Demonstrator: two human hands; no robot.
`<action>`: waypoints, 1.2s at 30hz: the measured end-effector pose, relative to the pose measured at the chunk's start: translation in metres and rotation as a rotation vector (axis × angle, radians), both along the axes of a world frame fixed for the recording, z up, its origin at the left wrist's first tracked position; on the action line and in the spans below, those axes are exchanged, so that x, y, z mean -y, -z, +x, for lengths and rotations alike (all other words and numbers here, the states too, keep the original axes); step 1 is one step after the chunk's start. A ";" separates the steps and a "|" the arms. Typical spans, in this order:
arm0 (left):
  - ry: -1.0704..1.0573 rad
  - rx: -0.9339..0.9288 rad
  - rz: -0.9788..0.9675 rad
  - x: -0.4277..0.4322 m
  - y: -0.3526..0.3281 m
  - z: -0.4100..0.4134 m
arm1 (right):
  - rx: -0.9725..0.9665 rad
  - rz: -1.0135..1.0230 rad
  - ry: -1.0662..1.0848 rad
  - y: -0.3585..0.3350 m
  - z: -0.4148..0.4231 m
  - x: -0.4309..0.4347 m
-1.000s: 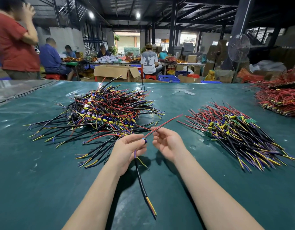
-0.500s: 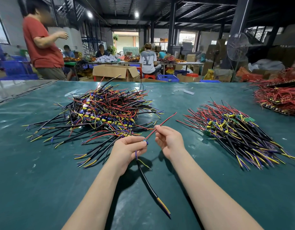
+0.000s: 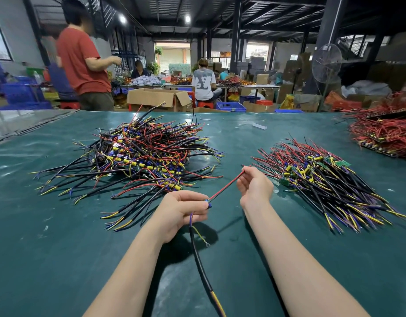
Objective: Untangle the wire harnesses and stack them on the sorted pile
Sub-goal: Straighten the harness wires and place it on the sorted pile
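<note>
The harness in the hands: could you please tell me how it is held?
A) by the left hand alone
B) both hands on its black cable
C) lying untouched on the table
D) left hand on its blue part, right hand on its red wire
D: the left hand pinches the blue part and the right hand holds the red wire; the black cable hangs ungripped.

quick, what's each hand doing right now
Left hand: closed, pinching the harness at its blue part.
Right hand: closed, pinching the harness's red wire near its end.
</note>
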State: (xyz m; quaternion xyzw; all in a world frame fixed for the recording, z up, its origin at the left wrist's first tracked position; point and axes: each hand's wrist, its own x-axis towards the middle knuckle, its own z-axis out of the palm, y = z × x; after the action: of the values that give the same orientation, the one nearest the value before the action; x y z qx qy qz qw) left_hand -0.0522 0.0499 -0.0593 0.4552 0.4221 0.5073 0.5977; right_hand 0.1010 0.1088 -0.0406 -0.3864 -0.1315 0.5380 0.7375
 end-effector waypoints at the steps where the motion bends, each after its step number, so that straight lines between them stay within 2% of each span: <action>1: 0.026 -0.004 -0.001 0.000 -0.001 0.001 | 0.003 0.007 0.019 0.000 0.000 0.000; 8: 0.196 -0.107 0.012 0.003 -0.003 -0.001 | 0.070 0.064 -0.011 0.003 0.002 -0.004; 12: 0.274 -0.437 0.134 0.006 -0.007 -0.002 | 0.078 0.088 -0.044 0.006 0.002 -0.007; 14: 0.226 -0.450 0.181 0.004 -0.008 0.000 | 0.105 0.085 -0.086 0.006 0.002 -0.007; 16: 0.088 -0.383 0.192 0.001 -0.007 0.001 | 0.203 0.025 -0.151 0.009 0.002 -0.005; 19: -0.158 -0.198 0.155 -0.004 -0.003 -0.005 | 0.517 -0.048 -0.309 0.017 -0.010 0.001; 22: -0.326 -0.067 0.141 -0.007 -0.002 -0.009 | 0.854 0.004 -0.462 0.022 -0.027 0.008; 25: -0.446 0.013 0.164 -0.010 -0.004 -0.010 | 1.104 0.050 -0.453 0.023 -0.037 0.014; 31: -0.522 0.220 0.113 -0.012 -0.004 -0.013 | 1.217 0.114 -0.548 0.023 -0.044 0.027; 36: -0.527 0.420 0.085 -0.011 -0.009 -0.014 | 0.975 0.245 -0.616 0.016 -0.050 0.029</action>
State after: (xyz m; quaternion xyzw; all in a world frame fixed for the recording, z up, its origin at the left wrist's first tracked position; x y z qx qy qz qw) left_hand -0.0665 0.0613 -0.0503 0.2405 0.3713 0.7441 0.5006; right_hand 0.0512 0.0796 -0.0563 -0.4451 -0.6226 0.4687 0.4411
